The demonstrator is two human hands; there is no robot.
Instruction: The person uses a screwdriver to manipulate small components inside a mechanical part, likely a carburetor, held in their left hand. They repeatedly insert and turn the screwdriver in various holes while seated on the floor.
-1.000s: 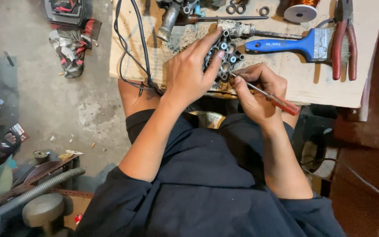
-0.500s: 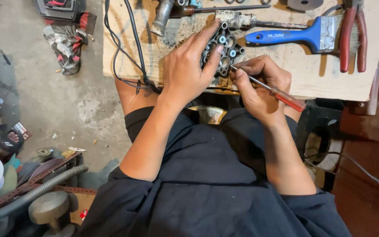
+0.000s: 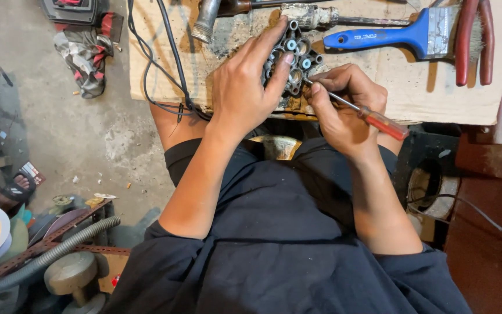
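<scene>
- Since the earlier frames, the view is sitting closer to the bench: the pliers and the brush are lying nearer the top edge, and the copper wire spool seen a second ago is no longer in view. Both hands are staying on the same part.
- One dark metal block (image 3: 294, 58) with round ports, several ringed in light blue, is resting on the wooden board (image 3: 448, 87), near its front edge, between the two hands.
- One left hand (image 3: 242, 87) is spreading half open over the block's left side, fingers curling across its face, fingertips pressing on the ports.
- One right hand (image 3: 344, 102) is closing tight around one red-handled screwdriver (image 3: 373, 119); the shaft is angling up-left and the tip is meeting the block's right side.
- One blue-handled paintbrush (image 3: 402, 36) is lying on the board beyond the right hand, well apart from it.
- One pair of red-handled pliers (image 3: 476, 40) is lying just beside the brush head, at the right.
- Black cables (image 3: 167, 64) are trailing over the board's left end; the count is not readable.
- One grey metal tube (image 3: 206, 20) and one corroded fitting (image 3: 315, 14) are lying behind the block.
- One rag (image 3: 85, 58) is lying on the concrete floor (image 3: 71, 134).
</scene>
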